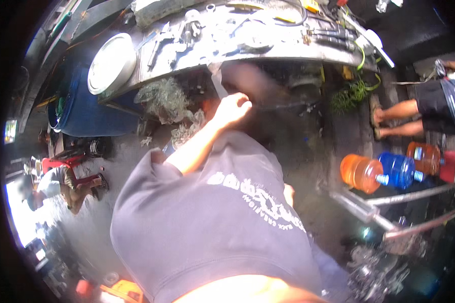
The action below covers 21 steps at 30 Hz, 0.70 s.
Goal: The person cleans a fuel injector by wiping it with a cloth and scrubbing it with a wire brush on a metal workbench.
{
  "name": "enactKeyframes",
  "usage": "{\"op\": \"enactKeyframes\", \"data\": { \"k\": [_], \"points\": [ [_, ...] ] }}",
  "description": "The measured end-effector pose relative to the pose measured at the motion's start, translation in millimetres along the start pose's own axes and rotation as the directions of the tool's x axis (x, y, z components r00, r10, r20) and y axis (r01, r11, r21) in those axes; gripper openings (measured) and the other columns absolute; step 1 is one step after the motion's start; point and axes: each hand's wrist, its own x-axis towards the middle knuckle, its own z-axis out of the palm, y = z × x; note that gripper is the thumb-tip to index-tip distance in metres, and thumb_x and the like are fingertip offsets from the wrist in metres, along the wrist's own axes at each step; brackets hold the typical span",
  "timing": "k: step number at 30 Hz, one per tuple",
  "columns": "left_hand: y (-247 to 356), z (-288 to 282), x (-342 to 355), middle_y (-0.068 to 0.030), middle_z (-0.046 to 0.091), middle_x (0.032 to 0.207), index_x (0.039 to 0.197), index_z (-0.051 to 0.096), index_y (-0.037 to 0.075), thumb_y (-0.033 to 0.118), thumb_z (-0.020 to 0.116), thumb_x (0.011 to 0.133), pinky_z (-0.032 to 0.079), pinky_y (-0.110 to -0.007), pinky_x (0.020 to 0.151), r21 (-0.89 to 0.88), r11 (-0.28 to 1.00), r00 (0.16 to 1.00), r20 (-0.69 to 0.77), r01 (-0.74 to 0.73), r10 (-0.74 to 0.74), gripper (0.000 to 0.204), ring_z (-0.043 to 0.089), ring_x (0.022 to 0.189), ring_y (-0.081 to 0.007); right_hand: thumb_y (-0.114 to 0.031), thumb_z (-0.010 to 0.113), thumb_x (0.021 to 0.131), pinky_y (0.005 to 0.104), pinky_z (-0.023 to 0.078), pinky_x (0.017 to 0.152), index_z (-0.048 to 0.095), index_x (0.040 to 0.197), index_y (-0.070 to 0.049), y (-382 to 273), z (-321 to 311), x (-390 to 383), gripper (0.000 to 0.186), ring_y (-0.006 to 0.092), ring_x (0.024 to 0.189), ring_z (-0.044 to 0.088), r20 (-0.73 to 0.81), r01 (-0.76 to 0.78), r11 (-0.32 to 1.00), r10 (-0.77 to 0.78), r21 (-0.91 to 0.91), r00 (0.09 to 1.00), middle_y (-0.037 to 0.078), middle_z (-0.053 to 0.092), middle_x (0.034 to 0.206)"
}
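Observation:
My left hand (232, 109) reaches out over my dark printed shirt (212, 217), its fingers curled closed, below the front edge of a cluttered workbench (182, 70). A pale strip (218, 83), perhaps cloth or paper, runs from that edge down to the fingers; its grip is too bright to make out. Just beyond the hand is a pinkish shape (253, 81), smeared by motion, which I cannot identify. At the shirt's right side a small patch of skin shows, likely part of my right hand (289, 195); its fingers are hidden.
Metal parts (189, 30) and black hoses (331, 38) lie on the bench. A white round lid (114, 63) and a blue drum (98, 108) stand left. Crumpled clear plastic (164, 98) lies beneath. Water jugs (361, 173) stand right. People are at far left and far right.

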Motion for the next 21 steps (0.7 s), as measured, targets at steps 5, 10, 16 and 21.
{"op": "enactKeyframes", "data": {
  "k": [5,10,16,21],
  "points": [
    [21,14,4,-0.0131,0.066,0.095,0.102,0.062,0.002,0.026,0.063,0.080,0.049,-0.033,0.080,-0.011,1.000,0.981,-0.193,0.029,-0.030,0.032,0.063,0.089,-0.0228,-0.006,0.045,0.075,0.0263,0.031,0.031,0.058,0.080,-0.010,-180,-40,41,0.015,0.0122,0.040,0.047,0.040,0.414,0.898,-0.413,-0.152,0.910,0.002,0.054,0.057],
    [78,-21,21,-0.0106,0.067,0.083,0.091,0.065,0.003,0.015,0.066,0.078,0.050,-0.030,0.071,0.141,0.990,0.901,-0.430,0.002,0.059,0.018,0.065,0.076,-0.0192,-0.009,0.063,0.079,0.0197,0.039,0.046,0.061,0.092,-0.008,-310,-35,72,0.013,0.0068,0.056,0.053,0.117,0.766,0.637,-0.757,-0.086,0.643,0.001,0.061,0.074],
    [94,-83,102,-0.0108,0.067,0.081,0.090,0.068,0.007,0.019,0.069,0.077,0.051,-0.032,0.067,0.430,0.903,0.778,-0.572,0.015,0.260,0.018,0.066,0.075,-0.0234,-0.013,0.067,0.077,0.0258,0.048,0.072,0.062,0.101,-0.005,-343,50,-43,0.026,0.0110,0.076,0.058,0.492,0.900,0.334,-0.755,-0.281,0.434,0.005,0.063,0.082],
    [77,-98,174,-0.0093,0.066,0.087,0.096,0.065,0.011,0.032,0.066,0.078,0.050,-0.035,0.072,0.624,0.768,0.862,-0.461,0.145,0.212,0.027,0.064,0.081,-0.0265,-0.016,0.066,0.077,0.0282,0.049,0.069,0.063,0.094,-0.002,-375,89,-139,0.022,0.0152,0.073,0.062,0.598,0.877,0.309,-0.644,-0.368,0.478,0.009,0.066,0.081]
  ]
}}
